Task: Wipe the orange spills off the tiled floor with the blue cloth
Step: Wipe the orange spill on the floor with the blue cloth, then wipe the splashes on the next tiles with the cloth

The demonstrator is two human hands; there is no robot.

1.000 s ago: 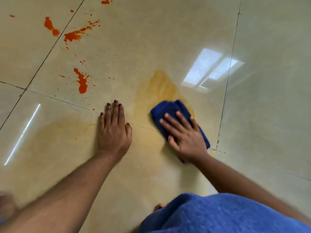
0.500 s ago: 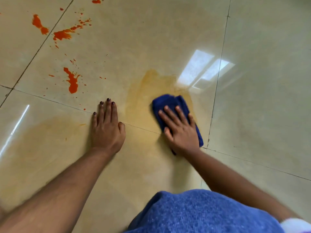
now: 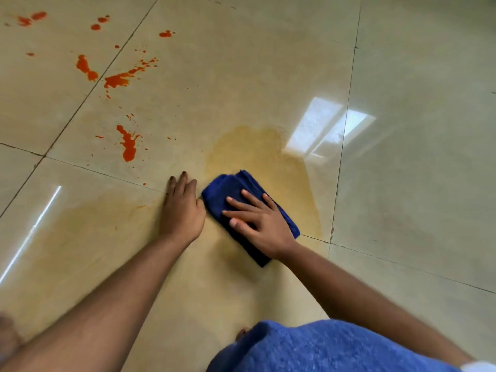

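A folded blue cloth (image 3: 230, 187) lies on the glossy cream tiled floor (image 3: 416, 183). My right hand (image 3: 261, 224) presses flat on the cloth with fingers spread. My left hand (image 3: 181, 210) rests flat on the floor just left of the cloth, its thumb almost touching the cloth's edge. Around and beyond the cloth spreads a pale yellow-orange smear (image 3: 257, 154). Bright orange splatters sit farther off to the left: one blotch (image 3: 128, 147) near a grout line, a streaked one (image 3: 118, 79), and smaller drops (image 3: 85, 67) beyond.
A second faint yellowish smear (image 3: 80, 224) covers the tile at lower left. A window's reflection (image 3: 322, 127) shines on the floor right of the smear. Blue clothing (image 3: 322, 347) on my knee fills the bottom edge, with a toe showing beside it.
My right hand has slid the cloth left, up against my left hand's thumb. The left hand stays planted. The view has shifted, bringing more splatters into sight at upper left.
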